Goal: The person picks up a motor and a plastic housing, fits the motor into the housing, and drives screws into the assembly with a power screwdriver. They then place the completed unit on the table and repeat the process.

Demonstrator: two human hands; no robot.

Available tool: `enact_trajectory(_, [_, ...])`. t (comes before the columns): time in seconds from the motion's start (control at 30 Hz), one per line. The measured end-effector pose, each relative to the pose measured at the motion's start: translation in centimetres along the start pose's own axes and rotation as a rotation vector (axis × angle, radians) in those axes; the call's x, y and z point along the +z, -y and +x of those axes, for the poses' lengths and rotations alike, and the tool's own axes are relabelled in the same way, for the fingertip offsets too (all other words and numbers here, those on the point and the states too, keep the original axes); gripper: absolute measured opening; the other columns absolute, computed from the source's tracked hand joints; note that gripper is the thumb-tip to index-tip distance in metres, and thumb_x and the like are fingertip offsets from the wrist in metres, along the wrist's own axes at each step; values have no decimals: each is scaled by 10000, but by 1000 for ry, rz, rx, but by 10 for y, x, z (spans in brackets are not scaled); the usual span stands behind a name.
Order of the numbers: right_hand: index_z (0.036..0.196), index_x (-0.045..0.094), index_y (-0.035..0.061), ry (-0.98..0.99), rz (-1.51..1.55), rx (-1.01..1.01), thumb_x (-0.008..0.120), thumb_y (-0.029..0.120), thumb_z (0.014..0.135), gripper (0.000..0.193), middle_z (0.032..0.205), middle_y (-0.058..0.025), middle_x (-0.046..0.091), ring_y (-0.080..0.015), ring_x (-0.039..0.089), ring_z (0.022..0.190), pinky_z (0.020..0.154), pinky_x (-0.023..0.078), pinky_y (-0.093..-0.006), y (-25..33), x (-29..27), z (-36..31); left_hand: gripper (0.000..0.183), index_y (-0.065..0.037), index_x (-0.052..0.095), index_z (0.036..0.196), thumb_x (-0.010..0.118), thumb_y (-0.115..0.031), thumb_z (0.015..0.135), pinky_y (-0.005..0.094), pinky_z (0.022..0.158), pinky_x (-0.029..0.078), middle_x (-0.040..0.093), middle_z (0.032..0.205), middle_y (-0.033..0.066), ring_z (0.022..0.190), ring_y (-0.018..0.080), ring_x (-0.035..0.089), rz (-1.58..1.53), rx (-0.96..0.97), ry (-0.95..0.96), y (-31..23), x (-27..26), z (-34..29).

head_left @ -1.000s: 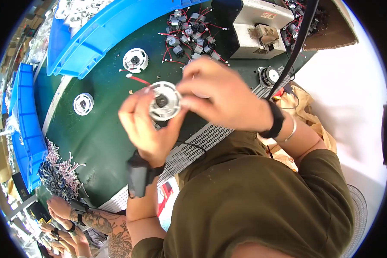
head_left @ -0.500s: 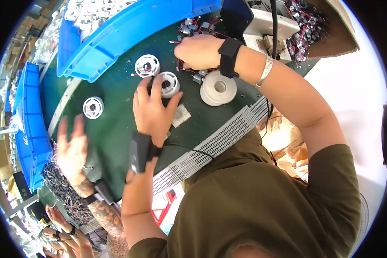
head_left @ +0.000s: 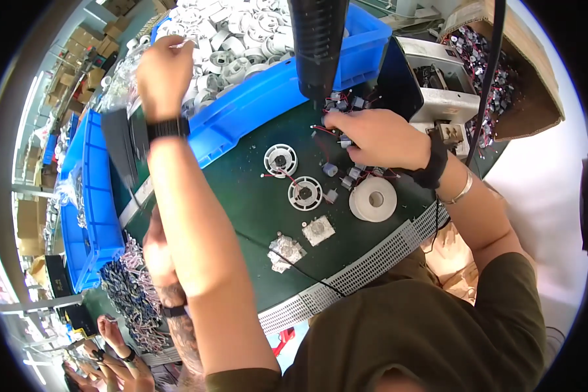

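My left hand [head_left: 166, 75] is raised over the left end of a blue bin [head_left: 255, 104] heaped with white plastic parts [head_left: 238, 39]. Its fingers are bent closed, and whatever they grip is hidden. My right hand [head_left: 384, 138] hovers low over loose small motors [head_left: 356, 175] with red and black wires. The fingers curl downward with the thumb near them; their contents cannot be made out. Between the hands, two round white slotted housings [head_left: 281, 161] lie on the green table, each with a dark centre and wires. A white spool [head_left: 373, 198] lies flat nearer me.
A black tube [head_left: 317, 46] hangs over the bin. Two small pale patches [head_left: 286, 253] lie near the perforated edge strip [head_left: 346, 277]. A metal fixture [head_left: 441, 78] and a carton of motors [head_left: 529, 98] stand right. A co-worker's hand [head_left: 158, 251] is beside my left forearm.
My left hand has left the white housing and moved up to the bin of white parts. My right hand stays over the motors. The view has shifted, and the co-worker's hand is partly behind my arm.
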State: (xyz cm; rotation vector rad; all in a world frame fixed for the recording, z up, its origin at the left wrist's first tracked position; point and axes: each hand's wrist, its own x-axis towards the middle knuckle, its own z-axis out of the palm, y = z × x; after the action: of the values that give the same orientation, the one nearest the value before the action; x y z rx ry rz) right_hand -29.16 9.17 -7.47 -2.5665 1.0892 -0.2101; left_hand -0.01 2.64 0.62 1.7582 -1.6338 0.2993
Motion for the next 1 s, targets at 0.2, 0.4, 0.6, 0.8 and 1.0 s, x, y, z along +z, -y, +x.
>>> enact_trajectory(0.2, [1053, 588, 47, -196, 322, -277, 595, 21, 752, 301, 932, -128, 603, -228, 608, 686, 630, 492, -301, 10, 0, 1, 428, -121, 611, 1110, 565, -102, 685, 382, 832, 474, 651, 998, 157, 957, 306, 618, 449, 412, 627, 74, 89, 70])
enact_trajectory(0.4, [1004, 559, 26, -178, 876, 42, 608, 32, 780, 229, 773, -69, 583, -141, 587, 668, 631, 471, -270, 2, -9, -19, 423, -38, 550, 1161, 556, -121, 746, 421, 894, 446, 574, 1114, 230, 1062, 344, 556, 867, 417, 783, 14, 111, 57])
enact_trajectory(0.6, [1070, 528, 18, -253, 1397, -36, 559, -24, 848, 228, 945, -74, 590, -111, 594, 746, 664, 498, -244, 3, 5, -30, 483, -64, 622, 1063, 645, -228, 610, 413, 863, 466, 607, 1058, 216, 1014, 335, 580, 740, 473, 642, 75, 108, 58])
enact_trajectory(0.8, [1118, 501, 31, -206, 1794, 79, 553, -7, 854, 272, 1108, -98, 548, -142, 608, 828, 721, 515, -274, 11, -7, -65, 555, 2, 632, 957, 706, -346, 531, 433, 818, 474, 614, 943, 255, 955, 398, 575, 636, 297, 886, 70, 99, 51])
enact_trajectory(1.0, [1153, 484, 24, -188, 1767, 20, 586, 59, 852, 319, 1115, -106, 570, -163, 600, 902, 801, 507, -293, 15, -6, -68, 636, 3, 504, 1216, 701, -266, 676, 405, 850, 460, 621, 1009, 233, 981, 360, 592, 38, 331, 518, 71, 41, 30])
